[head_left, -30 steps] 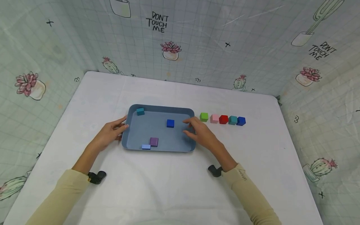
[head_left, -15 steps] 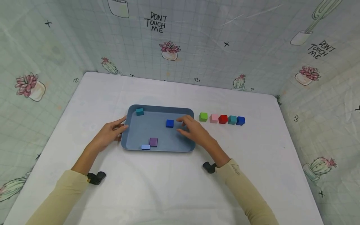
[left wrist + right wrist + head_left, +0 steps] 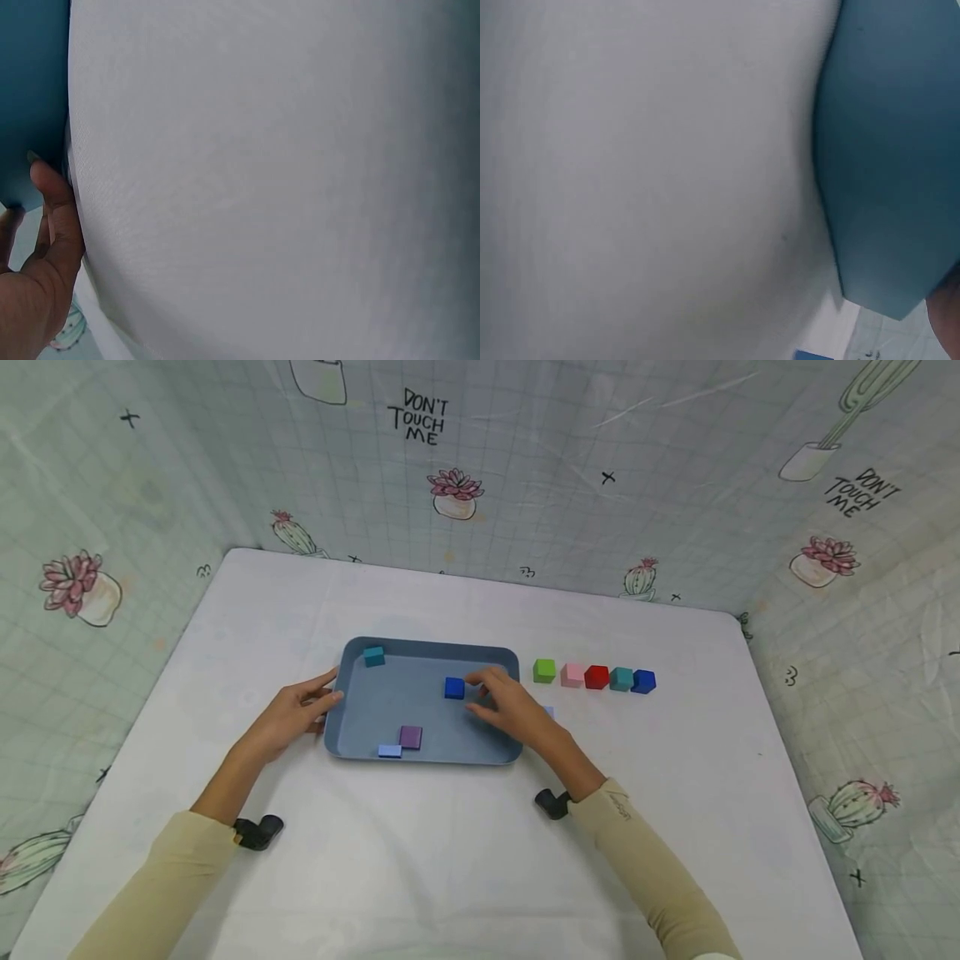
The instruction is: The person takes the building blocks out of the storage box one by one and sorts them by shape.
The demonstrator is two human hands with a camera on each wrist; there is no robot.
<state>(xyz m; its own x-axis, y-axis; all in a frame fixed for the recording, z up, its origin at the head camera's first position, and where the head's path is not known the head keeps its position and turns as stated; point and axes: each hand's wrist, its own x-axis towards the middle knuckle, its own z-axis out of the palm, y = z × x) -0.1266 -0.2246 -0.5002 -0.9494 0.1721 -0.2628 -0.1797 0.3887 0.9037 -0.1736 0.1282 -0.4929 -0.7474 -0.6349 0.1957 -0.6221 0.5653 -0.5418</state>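
On the white table lies a blue-grey tray (image 3: 420,710). My left hand (image 3: 288,718) grips its left edge, with the thumb on the rim; the left wrist view shows the thumb (image 3: 64,217) against the tray wall (image 3: 34,90). Over the tray's right half hovers my right hand (image 3: 510,706), thumb and index finger apart, just right of a dark blue block (image 3: 454,688). Also in the tray are a teal block (image 3: 374,657), a purple block (image 3: 410,737) and a light blue block (image 3: 390,751). Only a sliver of the right hand (image 3: 949,319) appears in its wrist view.
Right of the tray runs a row of blocks: green (image 3: 544,671), pink (image 3: 572,675), red (image 3: 597,677), teal (image 3: 621,679) and dark blue (image 3: 644,682). A pale lavender block (image 3: 550,712) is mostly hidden behind the right hand. Patterned cloth (image 3: 525,468) walls surround the table.
My right hand has moved left from the tray's right rim to beside the dark blue block. The pale lavender block behind it has come partly into sight. The left hand has stayed put.
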